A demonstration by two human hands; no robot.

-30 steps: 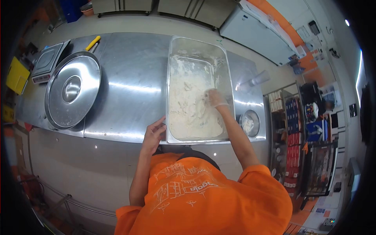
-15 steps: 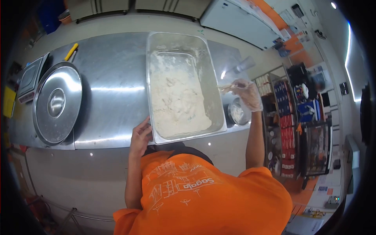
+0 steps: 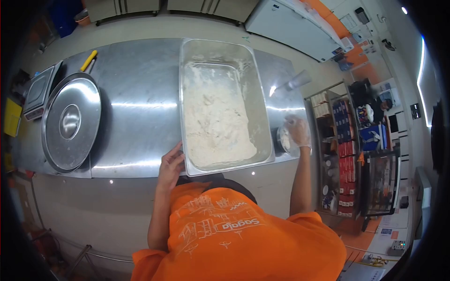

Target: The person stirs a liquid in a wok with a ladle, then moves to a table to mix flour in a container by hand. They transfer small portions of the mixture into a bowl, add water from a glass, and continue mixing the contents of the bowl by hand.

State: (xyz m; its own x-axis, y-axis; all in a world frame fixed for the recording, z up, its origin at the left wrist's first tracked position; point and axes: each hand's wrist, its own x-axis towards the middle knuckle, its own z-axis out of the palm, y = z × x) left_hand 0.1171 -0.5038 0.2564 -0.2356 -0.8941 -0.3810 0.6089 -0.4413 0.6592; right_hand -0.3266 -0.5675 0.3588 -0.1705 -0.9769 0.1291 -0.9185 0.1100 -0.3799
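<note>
A: Left hand [image 3: 171, 165], position?
B: Lower centre of frame, against the near corner of the steel pan [image 3: 213, 50]. Fingers apart, touching the rim, not clamped.
A: Pan contents?
B: Pale dough [image 3: 213, 117], spread over the pan floor at centre of frame.
A: Right hand [image 3: 298, 131]?
B: Gloved, right of centre, over the small bowl [image 3: 282, 139] just beside the pan on the surface [image 3: 140, 93]. Fingers curled; apart or together, cannot tell.
A: Left of frame?
B: Round lid [image 3: 70, 122], well apart from the pan.

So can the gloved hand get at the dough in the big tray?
Probably yes. The right hand is at the small bowl just beside the tray, the dough lies uncovered, and nothing stands between them.
</note>
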